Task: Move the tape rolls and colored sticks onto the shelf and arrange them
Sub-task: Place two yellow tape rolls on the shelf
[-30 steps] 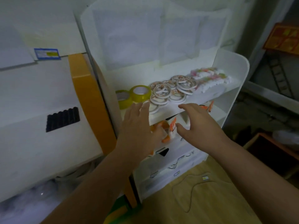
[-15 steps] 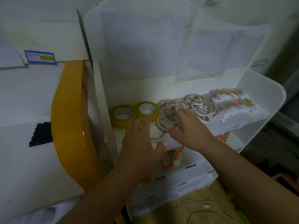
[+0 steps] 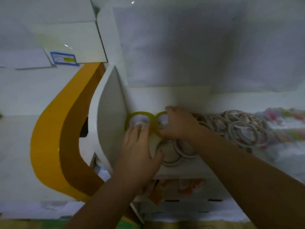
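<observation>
We are looking down at a white shelf (image 3: 181, 96), and we place everything against its left side panel (image 3: 110, 116). Just right of that panel, at the back of the shelf board, lies a yellow-green tape roll (image 3: 140, 115), flat with its hole upward. Our left hand (image 3: 140, 152) reaches to it: the fingertips (image 3: 137, 128) curl over the near rim and seem to dip into the hole, though blur keeps us from being sure how firmly they grip. The thumb spreads out to the right, touching the edge of a white ring.

A second yellow-green tape roll (image 3: 160, 118) lies touching the first, one step further from the panel. Our right hand (image 3: 178, 124) covers most of it, fingers curled over its top and thumb at its near rim, so we hold it in a pinch.

Nearer the front edge of the board, right of our left thumb, two thin white tape rolls (image 3: 175, 152) lie flat and overlapping. Further right from the panel, beyond our right wrist, a heap of thin white tape rolls (image 3: 237, 126) lies piled loosely. Past that heap, farthest from the panel, we see the colored sticks (image 3: 283, 116) as a blurred pastel mass on the same board.

Left of the panel, outside the shelf, an orange curved board (image 3: 54, 138) leans beside it.
</observation>
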The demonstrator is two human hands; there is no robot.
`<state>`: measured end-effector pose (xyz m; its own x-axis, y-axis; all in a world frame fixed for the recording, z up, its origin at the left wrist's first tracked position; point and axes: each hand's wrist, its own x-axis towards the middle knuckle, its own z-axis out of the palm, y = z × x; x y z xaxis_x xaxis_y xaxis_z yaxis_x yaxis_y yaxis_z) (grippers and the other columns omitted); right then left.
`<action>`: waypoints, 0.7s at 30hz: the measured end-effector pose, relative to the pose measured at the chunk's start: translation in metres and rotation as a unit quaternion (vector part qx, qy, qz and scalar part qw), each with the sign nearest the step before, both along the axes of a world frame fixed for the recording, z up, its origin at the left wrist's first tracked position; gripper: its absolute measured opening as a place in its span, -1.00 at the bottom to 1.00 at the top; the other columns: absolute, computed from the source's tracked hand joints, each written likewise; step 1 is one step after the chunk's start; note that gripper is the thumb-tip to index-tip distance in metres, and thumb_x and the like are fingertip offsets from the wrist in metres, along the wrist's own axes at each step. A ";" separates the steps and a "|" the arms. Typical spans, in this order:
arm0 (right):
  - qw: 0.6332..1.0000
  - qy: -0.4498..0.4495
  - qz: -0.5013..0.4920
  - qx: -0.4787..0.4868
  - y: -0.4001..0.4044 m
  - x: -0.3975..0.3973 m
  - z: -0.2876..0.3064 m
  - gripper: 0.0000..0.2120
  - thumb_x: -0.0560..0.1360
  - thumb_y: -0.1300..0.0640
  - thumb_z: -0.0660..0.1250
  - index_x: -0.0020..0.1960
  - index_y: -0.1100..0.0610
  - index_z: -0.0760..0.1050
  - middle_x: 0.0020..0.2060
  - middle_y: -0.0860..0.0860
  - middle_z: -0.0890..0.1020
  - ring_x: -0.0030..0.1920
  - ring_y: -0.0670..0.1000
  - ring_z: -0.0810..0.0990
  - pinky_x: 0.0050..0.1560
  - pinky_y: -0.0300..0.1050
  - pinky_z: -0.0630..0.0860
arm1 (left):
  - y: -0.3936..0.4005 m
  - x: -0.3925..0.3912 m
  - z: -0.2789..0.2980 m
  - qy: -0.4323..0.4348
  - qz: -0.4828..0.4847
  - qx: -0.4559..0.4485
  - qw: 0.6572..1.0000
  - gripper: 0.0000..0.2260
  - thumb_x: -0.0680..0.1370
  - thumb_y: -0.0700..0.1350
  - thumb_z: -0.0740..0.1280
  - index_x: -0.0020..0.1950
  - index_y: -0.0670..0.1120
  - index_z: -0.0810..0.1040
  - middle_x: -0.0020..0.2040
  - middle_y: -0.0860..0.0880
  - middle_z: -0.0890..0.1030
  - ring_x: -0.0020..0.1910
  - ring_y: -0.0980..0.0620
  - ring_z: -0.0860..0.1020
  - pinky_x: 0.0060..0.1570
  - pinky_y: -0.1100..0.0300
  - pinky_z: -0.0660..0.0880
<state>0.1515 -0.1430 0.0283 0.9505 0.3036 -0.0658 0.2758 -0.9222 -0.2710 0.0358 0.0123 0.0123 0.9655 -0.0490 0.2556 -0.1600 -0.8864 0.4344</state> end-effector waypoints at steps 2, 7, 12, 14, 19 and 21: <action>1.000 -0.010 0.007 -0.005 0.001 0.009 -0.007 -0.45 0.31 -0.24 0.44 0.16 0.01 0.40 0.14 0.12 0.53 0.16 0.20 0.52 -0.03 -0.05 0.44 | -0.002 0.001 0.001 0.003 0.022 0.013 1.000 -0.30 0.54 0.19 0.28 0.59 0.02 0.09 0.55 0.02 0.17 0.51 0.05 0.04 0.47 0.16 0.02; 1.000 0.005 0.000 -0.006 0.000 0.019 -0.011 -0.22 0.21 -0.30 0.39 0.29 0.09 0.32 0.17 0.15 0.44 0.18 0.21 0.43 0.02 0.02 0.45 | -0.005 0.005 -0.001 0.042 0.071 0.039 0.996 -0.29 0.54 0.26 0.23 0.59 0.04 0.05 0.57 -0.01 0.14 0.54 -0.03 0.03 0.52 0.02 0.08; 0.999 0.028 0.009 0.016 -0.007 0.023 -0.003 -0.20 0.20 -0.31 0.39 0.30 0.09 0.32 0.18 0.15 0.44 0.15 0.18 0.45 -0.11 -0.04 0.40 | -0.011 0.011 0.005 0.030 0.095 0.059 0.993 -0.30 0.50 0.24 0.23 0.56 0.00 0.14 0.52 -0.03 0.21 0.47 -0.02 0.05 0.48 0.07 0.10; 0.999 0.010 0.011 0.028 -0.012 0.022 0.006 -0.22 0.24 -0.30 0.41 0.31 0.10 0.34 0.21 0.15 0.44 0.20 0.19 0.43 -0.05 -0.04 0.37 | -0.011 0.013 0.006 0.040 0.099 0.066 0.992 -0.34 0.52 0.13 0.28 0.56 -0.01 0.13 0.51 -0.03 0.23 0.45 -0.03 0.13 0.44 0.10 0.15; 0.997 -0.060 0.010 0.050 -0.024 0.015 0.031 -0.18 0.27 -0.28 0.41 0.40 0.11 0.33 0.28 0.15 0.44 0.30 0.21 0.39 0.21 0.01 0.35 | -0.008 0.029 0.001 0.079 0.105 0.069 0.989 -0.37 0.50 0.00 0.29 0.54 0.03 0.16 0.48 -0.02 0.30 0.36 -0.07 0.25 0.35 0.08 0.28; 0.995 -0.063 0.008 0.082 -0.031 0.010 0.038 -0.19 0.26 -0.27 0.43 0.38 0.09 0.35 0.27 0.13 0.46 0.30 0.18 0.40 0.21 -0.01 0.36 | -0.009 0.045 -0.003 0.076 0.114 0.095 0.986 -0.38 0.48 0.08 0.29 0.51 0.04 0.20 0.45 -0.06 0.33 0.33 -0.11 0.29 0.33 0.03 0.32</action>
